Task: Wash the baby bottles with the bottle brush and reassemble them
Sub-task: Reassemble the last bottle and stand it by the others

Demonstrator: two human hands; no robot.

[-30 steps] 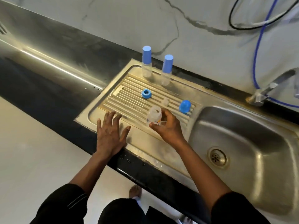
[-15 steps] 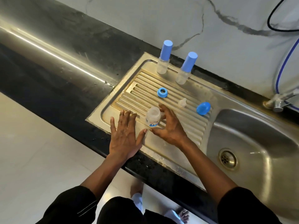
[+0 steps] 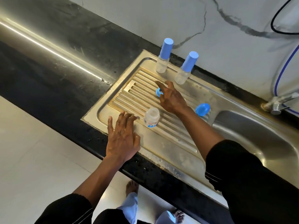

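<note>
While capped bottles [image 3: 162, 62] stand behind, the open bottle [image 3: 151, 118] seems empty.

1 head-worn wide-angle camera looks steeply down, from close above, over the drainboard [image 3: 169, 147] toward the wall [image 3: 178, 16].

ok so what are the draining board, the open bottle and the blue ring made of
Draining board: stainless steel by the look, brushed grey sheen with pressed ridges and brownish staining. Open bottle: probably clear plastic, slightly cloudy and see-through; glass can't be ruled out. Blue ring: likely smooth opaque plastic, evenly coloured.
</note>
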